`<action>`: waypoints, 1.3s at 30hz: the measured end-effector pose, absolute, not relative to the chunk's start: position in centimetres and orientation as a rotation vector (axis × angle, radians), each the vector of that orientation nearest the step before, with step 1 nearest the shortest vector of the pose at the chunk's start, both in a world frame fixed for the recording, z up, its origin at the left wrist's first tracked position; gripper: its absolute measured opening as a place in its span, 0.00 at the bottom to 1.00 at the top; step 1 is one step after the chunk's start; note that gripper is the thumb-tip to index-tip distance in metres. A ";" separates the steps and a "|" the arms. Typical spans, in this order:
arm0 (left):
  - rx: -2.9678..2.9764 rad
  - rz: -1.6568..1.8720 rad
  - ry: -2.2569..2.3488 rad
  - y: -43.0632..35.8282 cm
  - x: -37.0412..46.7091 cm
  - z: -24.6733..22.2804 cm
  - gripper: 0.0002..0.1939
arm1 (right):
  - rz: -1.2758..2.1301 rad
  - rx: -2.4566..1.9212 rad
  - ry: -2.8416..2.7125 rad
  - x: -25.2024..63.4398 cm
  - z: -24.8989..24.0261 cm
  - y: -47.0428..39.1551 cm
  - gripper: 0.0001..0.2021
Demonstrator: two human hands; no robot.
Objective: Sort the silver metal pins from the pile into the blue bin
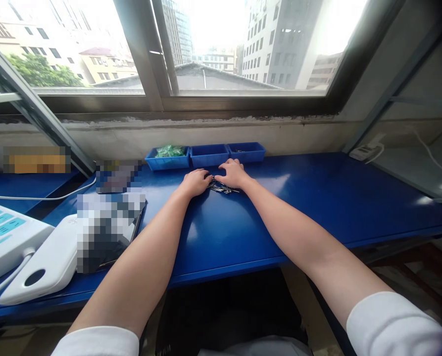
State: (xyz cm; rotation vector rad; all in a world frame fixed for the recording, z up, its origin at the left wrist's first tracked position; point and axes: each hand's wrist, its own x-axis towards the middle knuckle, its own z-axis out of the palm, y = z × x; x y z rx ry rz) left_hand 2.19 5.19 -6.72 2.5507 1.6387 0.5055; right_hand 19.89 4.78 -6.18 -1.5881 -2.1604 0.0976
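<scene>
Both arms reach forward over a blue tabletop to a small pile of thin metal pieces (224,188). At the pile's left edge is my left hand (197,182), its fingers bent and apart, touching or just above the pieces. My right hand (232,173) is spread over the pile's back and right side, thumb pointing left toward the other hand. Neither hand visibly grips anything. Right behind the hands stand three joined blue bins: the left bin (168,162) holds green plastic packets, the middle bin (209,159) shows nothing inside, and the right bin (251,155) has a few small dark pieces.
A white power strip (9,237) and a white oblong device (44,267) lie at the left, with a white cable. Beside them are blurred items and a dark flat object. A wall and window (243,104) rise behind the blue table (317,193). At right is a white adapter (362,151).
</scene>
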 end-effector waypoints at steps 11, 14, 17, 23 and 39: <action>2.536 0.527 1.582 4.2 2.4 -5.7 0.20 | 0.217 -1.482 -2.197 20.0 -6.2 5.1 0.11; 2.538 0.558 1.552 4.3 2.4 -5.8 0.20 | 0.237 -1.477 -2.170 20.0 -6.3 5.3 0.09; 2.537 0.576 1.563 4.4 2.4 -5.9 0.19 | 0.320 -1.434 -2.103 20.2 -6.6 5.5 0.08; 2.521 0.756 1.588 4.7 2.5 -6.0 0.20 | 0.541 -1.197 -1.893 20.5 -6.8 5.9 0.07; 2.354 1.218 1.161 3.4 3.3 -4.9 0.10 | 1.060 -0.889 -1.581 19.9 -5.7 5.3 0.21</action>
